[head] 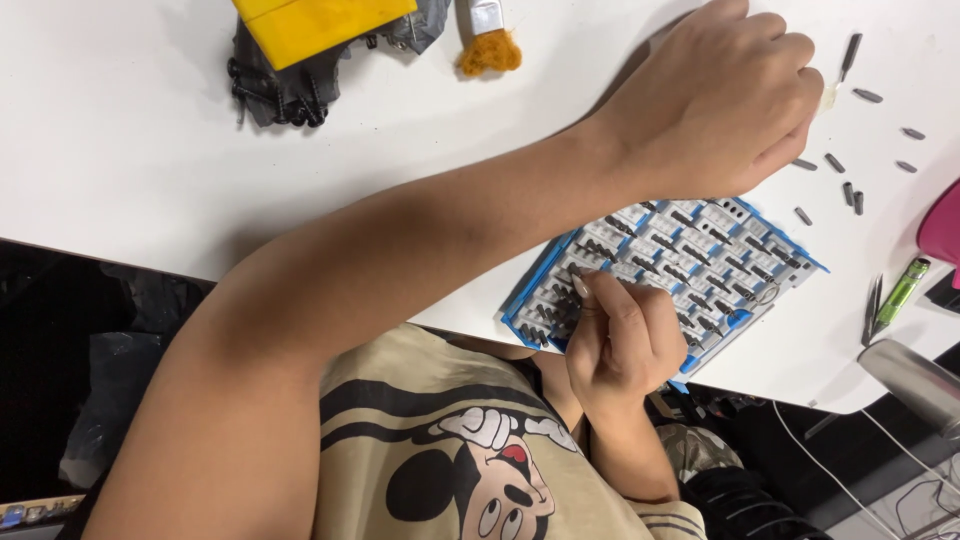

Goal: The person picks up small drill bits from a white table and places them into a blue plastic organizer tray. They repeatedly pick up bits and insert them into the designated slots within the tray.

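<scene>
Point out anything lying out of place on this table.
Several small dark screwdriver bits lie scattered loose on the white table, beyond the blue and white bit tray, pointing every which way. The left hand is closed among them; the right hand rests on the tray's near rows.

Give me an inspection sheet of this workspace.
Surface: white table, edge near the person.
Job's things: blue bit tray, grey slots mostly filled; loose screwdriver bits scattered beyond it.
Clutter: yellow box, black glove, brush with orange bristles, green lighter, pink item.
Hands: left hand curled by the loose bits; right hand with fingers on the tray.
Cables: white cables below the table.
Surroundings: dark floor; metal object at right.
</scene>
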